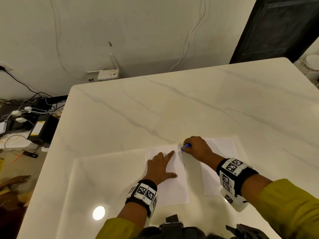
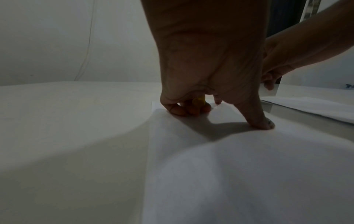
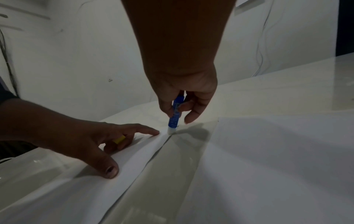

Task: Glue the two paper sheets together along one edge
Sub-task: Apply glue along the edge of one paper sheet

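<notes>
Two white sheets lie side by side on the marble table [image 1: 189, 104] with a narrow gap between them. My left hand [image 1: 163, 167] presses the left sheet [image 1: 172, 188] flat with its index finger and thumb. Its other fingers curl around a yellow cap [image 3: 119, 139], which also shows in the left wrist view [image 2: 200, 100]. My right hand [image 1: 196, 146] grips a blue glue stick [image 3: 175, 115], tip down. The tip touches the far end of the left sheet's right edge. The right sheet [image 1: 222, 147] lies partly under my right forearm.
The table's left edge [image 1: 51, 144] drops to a floor with cables, chargers and a black box [image 1: 41, 128]. A white router [image 1: 107, 75] sits by the back wall. A dark door [image 1: 276, 28] stands at the far right.
</notes>
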`<state>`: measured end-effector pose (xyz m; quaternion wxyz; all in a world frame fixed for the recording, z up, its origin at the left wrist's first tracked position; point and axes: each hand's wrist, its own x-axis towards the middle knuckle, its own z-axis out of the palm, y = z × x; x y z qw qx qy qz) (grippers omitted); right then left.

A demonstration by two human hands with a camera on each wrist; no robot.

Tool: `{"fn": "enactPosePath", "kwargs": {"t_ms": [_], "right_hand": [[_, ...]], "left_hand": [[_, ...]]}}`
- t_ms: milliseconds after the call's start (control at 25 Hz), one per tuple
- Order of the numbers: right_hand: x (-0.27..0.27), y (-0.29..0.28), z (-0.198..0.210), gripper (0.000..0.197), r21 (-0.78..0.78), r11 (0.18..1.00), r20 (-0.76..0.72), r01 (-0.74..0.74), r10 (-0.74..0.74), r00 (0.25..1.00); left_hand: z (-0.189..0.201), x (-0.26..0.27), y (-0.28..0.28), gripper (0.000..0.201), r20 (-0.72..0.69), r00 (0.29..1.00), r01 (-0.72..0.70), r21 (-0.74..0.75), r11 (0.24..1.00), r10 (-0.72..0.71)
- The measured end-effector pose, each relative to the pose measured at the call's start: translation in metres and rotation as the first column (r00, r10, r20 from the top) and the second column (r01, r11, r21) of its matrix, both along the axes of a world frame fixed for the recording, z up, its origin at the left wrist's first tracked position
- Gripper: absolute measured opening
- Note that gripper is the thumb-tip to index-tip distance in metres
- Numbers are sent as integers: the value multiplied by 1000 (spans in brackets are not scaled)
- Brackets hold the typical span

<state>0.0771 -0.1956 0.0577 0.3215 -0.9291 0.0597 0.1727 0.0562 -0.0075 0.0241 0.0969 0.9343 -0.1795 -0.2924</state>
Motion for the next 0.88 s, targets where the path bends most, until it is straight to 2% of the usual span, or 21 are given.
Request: {"fn": "enactPosePath", "kwargs": {"t_ms": [200, 440, 680, 880], "right_hand": [[4, 6, 6, 22, -34, 999, 24, -21, 22, 999], [-36, 6, 2, 21, -89, 986, -69, -141, 135, 988], [-41, 9, 8, 24, -63, 994, -17, -95, 94, 995], [-82, 12, 6, 26, -64, 976, -96, -210, 203, 974]], "left_hand": [[0, 0, 0, 93, 0, 1000, 8, 11, 1000, -8], [-1, -1, 1, 93, 13, 1000, 8, 5, 1000, -8], [0, -1, 1, 93, 13, 1000, 23, 18, 1000, -24], [1, -3, 1, 92, 23, 999, 30, 21, 999, -30]]}}
